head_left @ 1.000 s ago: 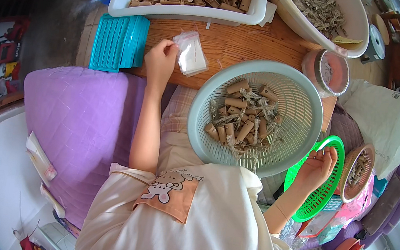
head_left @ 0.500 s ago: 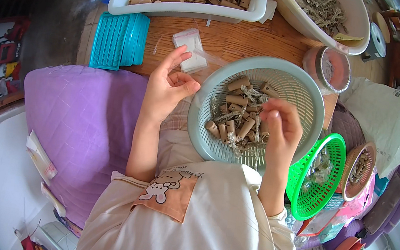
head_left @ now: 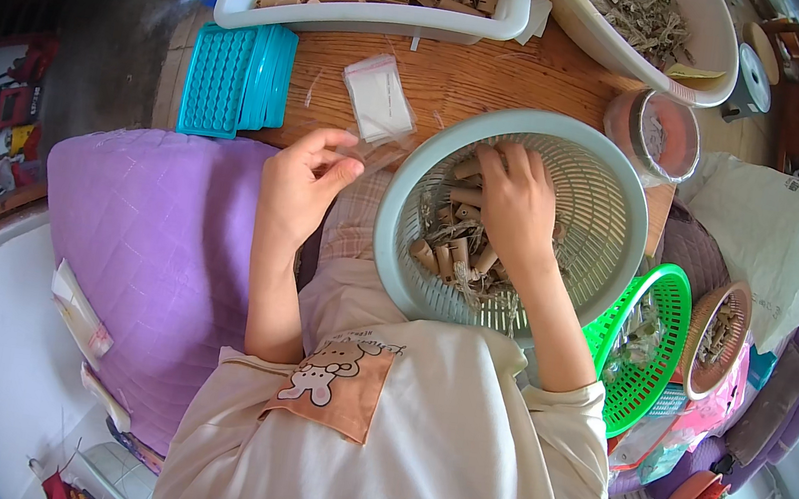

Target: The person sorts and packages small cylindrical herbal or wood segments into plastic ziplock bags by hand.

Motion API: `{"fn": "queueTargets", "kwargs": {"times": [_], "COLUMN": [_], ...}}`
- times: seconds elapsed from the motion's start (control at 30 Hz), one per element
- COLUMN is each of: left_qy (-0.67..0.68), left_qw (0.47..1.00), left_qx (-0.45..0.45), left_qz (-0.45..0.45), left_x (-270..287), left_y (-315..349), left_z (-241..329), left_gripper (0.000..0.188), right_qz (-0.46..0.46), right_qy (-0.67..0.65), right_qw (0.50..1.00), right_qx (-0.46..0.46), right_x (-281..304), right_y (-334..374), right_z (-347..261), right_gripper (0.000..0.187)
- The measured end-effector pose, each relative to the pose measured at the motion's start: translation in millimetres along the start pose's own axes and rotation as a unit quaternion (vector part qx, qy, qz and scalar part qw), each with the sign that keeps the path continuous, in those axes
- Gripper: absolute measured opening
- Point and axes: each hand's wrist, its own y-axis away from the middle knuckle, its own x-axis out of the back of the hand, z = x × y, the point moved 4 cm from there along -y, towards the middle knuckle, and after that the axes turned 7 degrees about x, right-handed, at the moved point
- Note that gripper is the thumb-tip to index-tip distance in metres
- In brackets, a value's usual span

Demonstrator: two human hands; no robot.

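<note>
A grey-green plastic basket (head_left: 612, 247) with slotted walls sits in front of me. Inside it are short brown tubes (head_left: 460, 252) mixed with bundles of pale, twisted strands. My right hand (head_left: 521, 210) reaches down among the tubes, fingers slightly apart; the undersides of its fingers are hidden. To the left of the basket, my left hand (head_left: 307, 182) is raised with thumb and fingers curled together. A clear plastic bag (head_left: 384, 154) extends from its fingertips toward the basket rim. Just beyond lies a stack of small clear bags (head_left: 379, 95) on the wooden table (head_left: 483, 74).
A white tub (head_left: 379, 20) of brown half-tubes and a cream basin (head_left: 635, 74) of strands stand behind. Blue-green trays (head_left: 240, 82) stand at left. A pink container (head_left: 671, 139), green basket (head_left: 648, 393) and small brown basket (head_left: 715, 382) are on the right.
My right hand has moved left and away from me, down into the tubes. My left hand has dropped lower and nearer, drawing the clear bag off the stack's front.
</note>
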Motion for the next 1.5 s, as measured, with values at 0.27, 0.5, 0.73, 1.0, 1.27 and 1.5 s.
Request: {"fn": "queueTargets", "kwargs": {"times": [0.27, 0.5, 0.73, 1.0, 1.27, 1.5], "left_qy": [0.099, 0.175, 0.373, 0.355, 0.369, 0.445], "left_qw": [0.994, 0.972, 0.868, 0.845, 0.836, 0.835], "left_qx": [-0.042, -0.119, -0.053, 0.041, 0.045, 0.037], "left_qz": [-0.033, -0.105, -0.323, -0.397, -0.404, -0.322], "left_x": [4, -8, -40, -87, -101, -93], "left_y": [12, 23, 32, 52, 56, 50], "left_z": [16, 27, 27, 28, 21, 21], "left_gripper": [0.031, 0.035, 0.049, 0.035, 0.019, 0.014], "right_qz": [-0.166, -0.166, -0.083, 0.022, 0.085, 0.131], "right_qy": [-0.047, -0.201, -0.433, -0.709, -0.592, -0.630], "right_qw": [0.985, 0.965, 0.885, 0.689, 0.795, 0.713], "right_qx": [0.008, -0.007, -0.152, -0.150, -0.107, -0.280], "right_x": [-6, 9, 47, 68, 59, 48], "right_y": [6, 14, 32, 43, 44, 51], "right_z": [4, 19, 13, -9, -5, -8], "right_gripper": [0.027, 0.025, 0.029, 0.029, 0.025, 0.025]}}
